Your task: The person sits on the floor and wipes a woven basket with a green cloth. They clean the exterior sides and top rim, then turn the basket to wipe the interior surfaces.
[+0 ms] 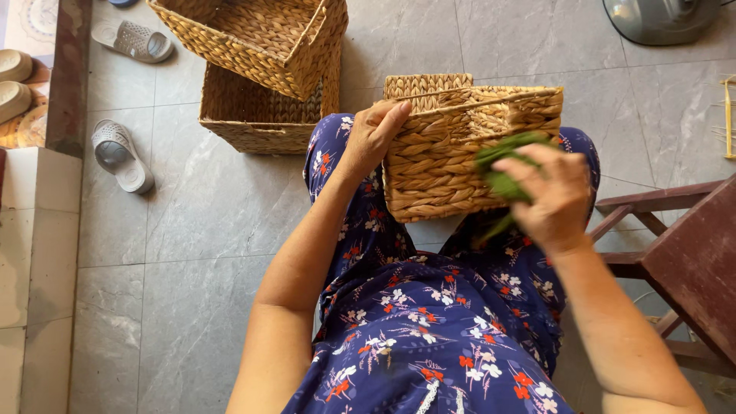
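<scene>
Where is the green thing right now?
The green cloth is in the right hand, pressed against the woven basket on the person's lap.

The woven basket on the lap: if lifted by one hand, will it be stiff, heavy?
The woven basket probably stays stiff: its walls hold square while the left hand grips one edge. Likely light, being hollow dried fibre. Its rough weave should not slip.

Two stacked wicker baskets (pixel 261 69), grey sandals (pixel 123 153), a wooden stool (pixel 682 261).
</scene>
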A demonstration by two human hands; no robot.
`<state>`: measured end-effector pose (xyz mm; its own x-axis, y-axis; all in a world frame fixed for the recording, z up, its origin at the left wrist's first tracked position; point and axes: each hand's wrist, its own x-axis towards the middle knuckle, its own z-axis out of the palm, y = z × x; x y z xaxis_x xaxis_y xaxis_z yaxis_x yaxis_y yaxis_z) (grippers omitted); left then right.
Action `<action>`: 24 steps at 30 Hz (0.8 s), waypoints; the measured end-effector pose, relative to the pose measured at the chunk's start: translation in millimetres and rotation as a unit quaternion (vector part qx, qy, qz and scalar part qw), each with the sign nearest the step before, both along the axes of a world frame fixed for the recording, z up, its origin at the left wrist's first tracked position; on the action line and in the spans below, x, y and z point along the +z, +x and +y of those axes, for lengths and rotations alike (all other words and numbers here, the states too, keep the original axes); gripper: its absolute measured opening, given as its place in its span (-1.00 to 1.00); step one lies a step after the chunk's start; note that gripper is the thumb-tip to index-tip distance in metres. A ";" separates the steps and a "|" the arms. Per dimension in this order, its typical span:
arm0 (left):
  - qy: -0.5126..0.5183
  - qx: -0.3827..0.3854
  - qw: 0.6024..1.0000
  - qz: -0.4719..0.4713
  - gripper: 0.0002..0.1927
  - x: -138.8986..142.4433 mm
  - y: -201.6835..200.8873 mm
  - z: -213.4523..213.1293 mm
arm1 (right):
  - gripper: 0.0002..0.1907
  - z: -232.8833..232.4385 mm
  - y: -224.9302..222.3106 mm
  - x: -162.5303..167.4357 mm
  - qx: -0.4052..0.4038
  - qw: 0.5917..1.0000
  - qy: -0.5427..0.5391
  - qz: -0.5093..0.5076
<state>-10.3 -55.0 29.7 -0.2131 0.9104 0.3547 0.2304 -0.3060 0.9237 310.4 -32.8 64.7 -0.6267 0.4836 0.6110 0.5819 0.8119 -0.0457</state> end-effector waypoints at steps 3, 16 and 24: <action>-0.012 0.011 1.000 -0.010 -0.54 0.5 1.1 3.0 | -0.58 19.3 26.1 -10.3 -0.091 0.994 -0.016 0.061; -0.016 -0.009 0.999 -0.048 -0.60 3.0 -3.5 0.0 | -0.51 -87.5 -138.0 12.7 0.202 0.974 -0.094 0.050; -0.001 -0.025 1.000 0.002 -0.55 4.7 -1.4 -1.2 | -0.49 -35.7 -73.5 8.3 0.122 0.992 -0.021 0.026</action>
